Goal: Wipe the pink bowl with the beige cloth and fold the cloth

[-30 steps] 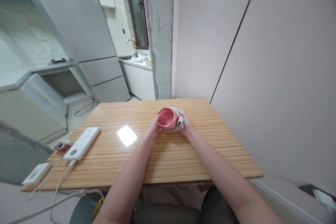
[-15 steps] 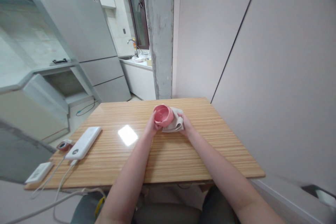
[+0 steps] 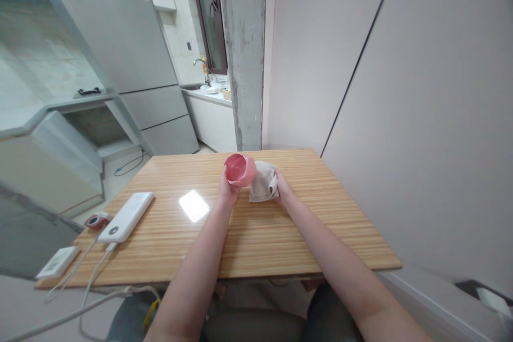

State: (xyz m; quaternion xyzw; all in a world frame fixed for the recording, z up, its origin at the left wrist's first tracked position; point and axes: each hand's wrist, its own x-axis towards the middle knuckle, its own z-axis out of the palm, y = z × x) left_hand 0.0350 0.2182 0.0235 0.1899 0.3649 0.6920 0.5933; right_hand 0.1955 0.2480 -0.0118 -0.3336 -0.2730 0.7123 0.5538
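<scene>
Our left hand (image 3: 226,190) grips the pink bowl (image 3: 239,169), lifted and tilted above the table (image 3: 256,235). Our right hand (image 3: 282,191) clutches the cloth (image 3: 263,184) just beside it at 3 o'clock. Bare wood spreads toward the near edge at 6. A power bank (image 3: 125,218) lies well apart at 8 o'clock, near the left edge.

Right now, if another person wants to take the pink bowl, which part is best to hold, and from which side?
Probably the far rim of the pink bowl, from the left: it is tilted, the left hand holds its near underside, and the cloth sits to its right.
</scene>
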